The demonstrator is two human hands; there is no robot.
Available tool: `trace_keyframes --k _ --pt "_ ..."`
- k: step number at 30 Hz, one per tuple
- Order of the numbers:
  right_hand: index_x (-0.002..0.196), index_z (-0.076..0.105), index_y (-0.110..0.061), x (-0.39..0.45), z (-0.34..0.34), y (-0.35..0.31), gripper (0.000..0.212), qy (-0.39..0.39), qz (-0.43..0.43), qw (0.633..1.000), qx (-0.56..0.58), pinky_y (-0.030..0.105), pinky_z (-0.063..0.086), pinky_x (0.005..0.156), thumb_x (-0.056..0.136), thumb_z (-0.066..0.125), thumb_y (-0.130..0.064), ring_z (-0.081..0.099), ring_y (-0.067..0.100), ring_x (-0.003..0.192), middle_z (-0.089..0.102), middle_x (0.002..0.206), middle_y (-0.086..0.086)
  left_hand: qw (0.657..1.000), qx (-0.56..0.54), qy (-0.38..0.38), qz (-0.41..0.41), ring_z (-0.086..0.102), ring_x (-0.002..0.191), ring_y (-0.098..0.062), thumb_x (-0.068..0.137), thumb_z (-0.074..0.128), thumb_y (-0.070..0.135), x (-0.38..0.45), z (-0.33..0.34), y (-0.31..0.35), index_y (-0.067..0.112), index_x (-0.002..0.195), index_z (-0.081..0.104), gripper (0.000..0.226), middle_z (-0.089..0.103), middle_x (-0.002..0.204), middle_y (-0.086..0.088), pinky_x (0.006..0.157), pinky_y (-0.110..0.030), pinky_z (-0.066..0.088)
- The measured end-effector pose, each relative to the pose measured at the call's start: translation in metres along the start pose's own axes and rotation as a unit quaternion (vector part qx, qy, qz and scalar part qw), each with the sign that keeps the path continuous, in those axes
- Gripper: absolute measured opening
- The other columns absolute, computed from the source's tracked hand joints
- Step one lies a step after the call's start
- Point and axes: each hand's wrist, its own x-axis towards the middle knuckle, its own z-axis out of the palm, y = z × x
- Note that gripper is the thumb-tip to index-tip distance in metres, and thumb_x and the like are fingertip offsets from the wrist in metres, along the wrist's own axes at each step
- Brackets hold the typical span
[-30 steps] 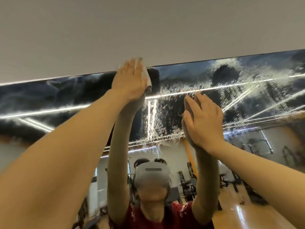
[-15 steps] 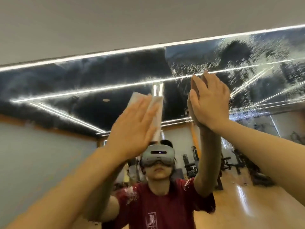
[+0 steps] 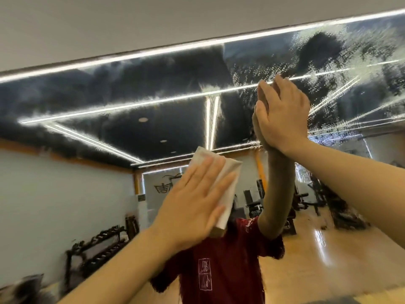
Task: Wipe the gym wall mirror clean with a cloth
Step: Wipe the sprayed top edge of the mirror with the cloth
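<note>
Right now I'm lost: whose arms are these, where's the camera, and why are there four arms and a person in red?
There is no robot here. A person wears one wide camera on the head, so this single picture shows what that person sees when looking forward at their own two bare hands. They stand close to a gym wall mirror, so the person in the red shirt and the second pair of arms are only their reflection.

The left hand has straight fingers and presses a folded white cloth flat against the glass. The right hand holds nothing; its open palm rests on the mirror higher up.

The upper right of the glass is speckled with wet droplets and streaks not yet wiped. The gym room, weight racks and ceiling lights are also reflections.
</note>
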Motion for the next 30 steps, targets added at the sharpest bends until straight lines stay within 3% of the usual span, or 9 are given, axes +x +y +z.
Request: trace_keyframes --k 3,7,9,15,17,21,24,27,30 --pt "0.147 0.042 -0.021 0.001 0.0 0.001 0.055 0.0 0.001 1.0 0.006 0.052 0.018 0.117 0.096 0.03 -0.039 0.026 0.03 0.144 0.034 0.155 0.013 1.0 0.001 0.011 -0.011 0.003 0.152 -0.025 0.104 0.019 0.044 0.016 -0.011 -0.039 0.017 0.158 0.004 0.063 0.004 0.166 -0.008 0.121 -0.05 0.018" --pt "0.147 0.041 -0.021 0.002 -0.001 0.002 0.055 0.0 -0.002 1.0 0.005 0.052 0.019 0.117 0.096 0.029 -0.039 0.026 0.03 0.144 0.034 0.154 0.012 0.968 -0.003 0.1 -0.232 0.015 0.148 -0.031 0.103 0.032 0.037 0.087 -0.047 -0.116 0.015 0.157 0.006 0.064 0.011 0.163 -0.012 0.119 -0.045 0.02" --pt "0.147 0.041 -0.021 0.001 0.0 0.001 0.055 0.0 -0.001 1.0 0.006 0.052 0.018 0.118 0.096 0.03 -0.039 0.026 0.03 0.144 0.033 0.155 0.012 0.954 -0.008 0.106 -0.279 0.017 0.147 -0.036 0.102 0.035 0.038 0.125 -0.059 -0.13 0.013 0.157 0.006 0.067 0.012 0.162 -0.014 0.12 -0.048 0.02" --pt "0.146 0.043 -0.02 0.0 0.001 0.002 0.056 0.013 -0.005 1.0 0.011 0.052 0.02 0.116 0.096 0.029 -0.04 0.029 0.031 0.143 0.036 0.153 0.013 0.991 0.011 0.081 -0.103 -0.001 0.152 -0.026 0.105 0.024 0.037 0.164 -0.05 -0.076 0.013 0.158 -0.002 0.064 -0.001 0.165 -0.009 0.12 -0.037 -0.004" --pt "0.145 0.044 -0.02 0.001 0.001 0.002 0.055 0.016 -0.009 1.0 0.008 0.052 0.021 0.116 0.096 0.03 -0.04 0.029 0.031 0.143 0.037 0.153 0.013 0.995 0.013 0.069 -0.077 -0.002 0.152 -0.023 0.106 0.022 0.039 0.16 -0.053 -0.092 0.017 0.158 -0.002 0.062 -0.001 0.165 -0.006 0.12 -0.035 -0.002" --pt "0.144 0.045 -0.019 0.001 0.002 0.004 0.055 0.021 -0.011 1.0 0.013 0.052 0.02 0.115 0.096 0.031 -0.039 0.03 0.032 0.142 0.037 0.153 0.013 0.954 0.027 0.134 -0.265 0.015 0.148 -0.035 0.105 0.03 0.035 0.157 -0.061 -0.149 0.017 0.157 0.006 0.06 0.014 0.162 -0.013 0.119 -0.051 0.023" --pt "0.145 0.045 -0.019 0.0 0.002 0.002 0.055 0.021 -0.006 1.0 0.016 0.051 0.019 0.116 0.096 0.031 -0.039 0.029 0.032 0.143 0.035 0.154 0.014 0.914 0.011 0.143 -0.379 0.008 0.15 -0.035 0.106 0.023 0.033 0.171 -0.064 -0.156 0.014 0.157 0.005 0.058 0.009 0.163 -0.014 0.122 -0.049 0.011" --pt "0.145 0.044 -0.02 0.0 0.002 0.001 0.056 0.023 -0.01 1.0 0.014 0.051 0.019 0.116 0.095 0.028 -0.039 0.029 0.032 0.143 0.035 0.154 0.014 0.929 0.003 0.136 -0.345 0.004 0.15 -0.036 0.106 0.024 0.03 0.206 -0.069 -0.122 0.01 0.157 0.003 0.059 0.007 0.163 -0.017 0.123 -0.046 0.003" --pt "0.145 0.044 -0.02 0.0 0.003 0.002 0.056 0.027 -0.014 0.999 0.017 0.052 0.02 0.116 0.095 0.029 -0.039 0.029 0.031 0.143 0.036 0.154 0.013 0.975 0.01 0.09 -0.204 -0.002 0.151 -0.032 0.106 0.024 0.032 0.239 -0.069 -0.077 0.012 0.157 -0.002 0.061 0.001 0.165 -0.014 0.121 -0.042 -0.002"
